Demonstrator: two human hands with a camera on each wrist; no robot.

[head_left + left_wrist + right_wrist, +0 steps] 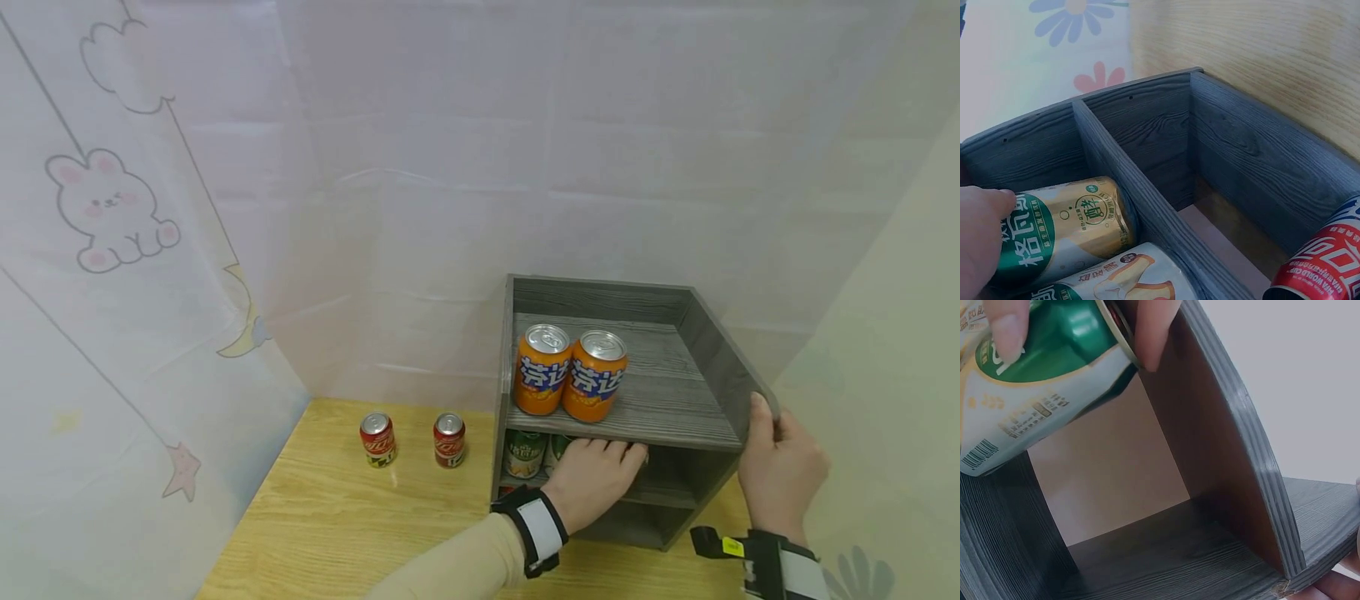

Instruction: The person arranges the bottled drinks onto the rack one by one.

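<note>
My left hand (596, 479) reaches into the middle level of a grey wood-grain shelf unit (615, 431). Its fingers grip a green-and-white drink can (1054, 381), which lies tilted in the right wrist view, finger and thumb around its end. Beside that one, a second white-and-green can (1129, 281) shows in the left wrist view. At the unit's right side panel, my right hand (780, 467) holds the front edge, thumb on top. Another green can (525, 454) stands at the left of the same level.
Two orange soda cans, one at the left (542, 371) and one beside it (595, 377), stand on the top level. A red can (1329, 256) sits in the bottom compartment. Two more red cans (377, 439) (449, 440) stand on the wooden table (337, 517), left of the unit.
</note>
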